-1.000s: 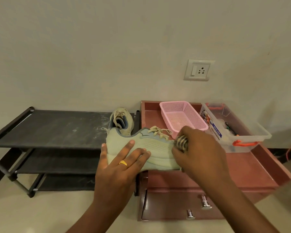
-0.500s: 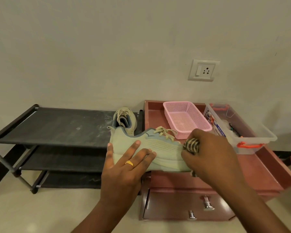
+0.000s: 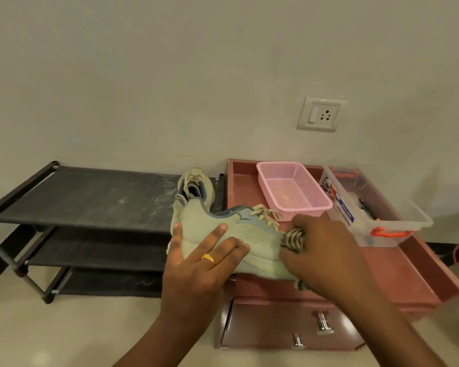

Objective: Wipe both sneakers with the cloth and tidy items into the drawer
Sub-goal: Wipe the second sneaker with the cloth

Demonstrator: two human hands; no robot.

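The left hand [image 3: 196, 263] lies spread on the sneaker [image 3: 249, 234] heel; the right hand [image 3: 325, 251] clutches the cloth [image 3: 293, 238] at its toe.

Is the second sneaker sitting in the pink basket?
No, the second sneaker sits at the right end of the black shoe rack top shelf, left of the pink basket.

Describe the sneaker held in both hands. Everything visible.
The sneaker is pale green with a knit-looking side, a blue-grey collar, cream laces and a thick pale sole. It is upright, side toward the camera, heel to the left, over the front edge of the reddish cabinet. The left hand lies flat against its heel side. The right hand presses a striped cloth on its front, hiding the toe.
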